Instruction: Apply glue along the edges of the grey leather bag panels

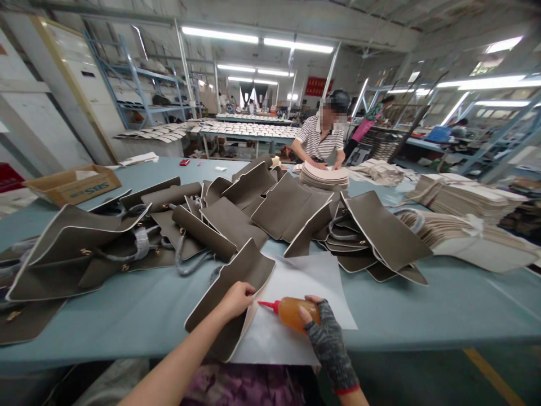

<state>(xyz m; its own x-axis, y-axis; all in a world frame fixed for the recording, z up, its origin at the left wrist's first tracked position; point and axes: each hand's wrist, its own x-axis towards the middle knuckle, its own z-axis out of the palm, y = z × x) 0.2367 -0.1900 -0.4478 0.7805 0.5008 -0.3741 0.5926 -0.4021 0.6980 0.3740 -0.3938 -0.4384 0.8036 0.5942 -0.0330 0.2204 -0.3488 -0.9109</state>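
My left hand (237, 299) pinches the edge of a dark olive-brown bag panel (230, 273), which has white edges and a pale inner side. The panel lies tilted at the front of the table, partly over a white sheet (313, 276). In a grey fingerless glove, my right hand (323, 327) grips a squeeze bottle (291, 311) of amber liquid. Its red nozzle (267, 305) points left at the panel's pale edge, close beside my left fingers. Whether the tip touches the edge, I cannot tell.
Brown bag panels (281, 206) are heaped across the blue-green table (406, 316), some with wrapped handles (141, 242). Tied stacks of beige pieces (477, 237) lie at right, a cardboard box (76, 185) at left. Across the table, a person (323, 135) handles a pile of pale pieces (324, 175).
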